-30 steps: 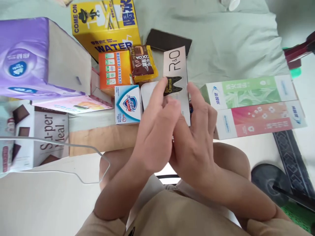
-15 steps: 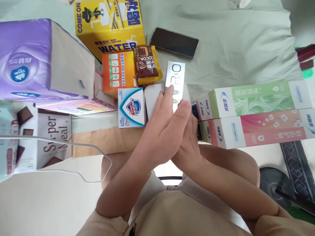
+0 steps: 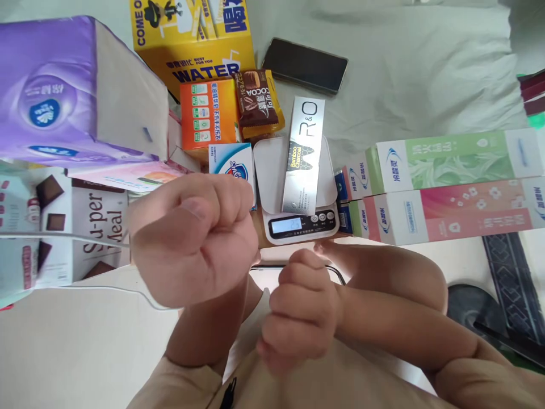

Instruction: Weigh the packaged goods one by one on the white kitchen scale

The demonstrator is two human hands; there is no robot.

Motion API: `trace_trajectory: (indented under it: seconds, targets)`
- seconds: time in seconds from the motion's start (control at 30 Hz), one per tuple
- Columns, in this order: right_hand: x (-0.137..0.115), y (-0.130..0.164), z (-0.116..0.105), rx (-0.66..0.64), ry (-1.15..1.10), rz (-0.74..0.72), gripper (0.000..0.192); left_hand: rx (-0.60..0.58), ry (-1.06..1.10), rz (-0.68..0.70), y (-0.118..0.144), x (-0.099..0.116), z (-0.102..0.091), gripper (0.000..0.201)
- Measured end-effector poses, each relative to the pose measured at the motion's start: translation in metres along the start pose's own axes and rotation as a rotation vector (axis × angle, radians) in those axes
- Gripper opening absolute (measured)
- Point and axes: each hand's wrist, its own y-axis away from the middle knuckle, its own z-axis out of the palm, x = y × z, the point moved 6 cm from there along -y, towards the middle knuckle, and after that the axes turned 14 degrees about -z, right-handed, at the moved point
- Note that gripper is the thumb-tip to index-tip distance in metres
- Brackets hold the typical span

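A long silver R&O toothpaste box (image 3: 304, 153) lies lengthwise on a small white kitchen scale (image 3: 269, 170), whose display (image 3: 286, 225) is lit. My left hand (image 3: 193, 238) is curled into a fist, raised close to the camera and left of the scale, with nothing in it. Below the scale, near my chest, my right hand (image 3: 300, 309) is also a closed fist holding nothing. Neither hand touches the box or the scale.
Left of the scale stand a blue Safeguard soap box (image 3: 232, 162), an orange box (image 3: 208, 113), a cocoa packet (image 3: 258, 102), a yellow water carton (image 3: 191, 40) and a purple tissue pack (image 3: 55, 91). A green (image 3: 443, 159) and a pink toothpaste box (image 3: 447, 213) lie at the right. A phone (image 3: 304, 65) lies behind.
Both hands let go of the silver box, leaving it on the scale, and drew back toward me into fists. The scale's display has come into view.
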Motion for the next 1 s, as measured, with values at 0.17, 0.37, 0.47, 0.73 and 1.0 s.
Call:
trace_trajectory:
  seconds: [0.17,0.37,0.47,0.73,1.0]
  targets:
    - [-0.013,-0.002,0.006,0.063,-0.114,-0.037,0.034,-0.184,0.046,0.155,-0.003,-0.001,0.007,0.051]
    - [-0.013,-0.004,0.005,0.136,-0.139,-0.056,0.033,-0.334,0.008,0.231,0.0,0.004,0.016,0.042]
    - [-0.014,-0.005,0.005,0.149,-0.146,-0.06,0.029,-0.239,-0.155,0.219,0.002,-0.006,0.018,0.045]
    - [-0.014,-0.015,-0.001,0.23,-0.12,-0.037,0.072,-0.136,-0.562,0.248,-0.005,-0.052,0.035,0.014]
    - [-0.01,-0.027,-0.022,0.19,-0.122,0.002,0.074,-0.046,-1.179,-0.055,0.003,-0.082,0.04,0.07]
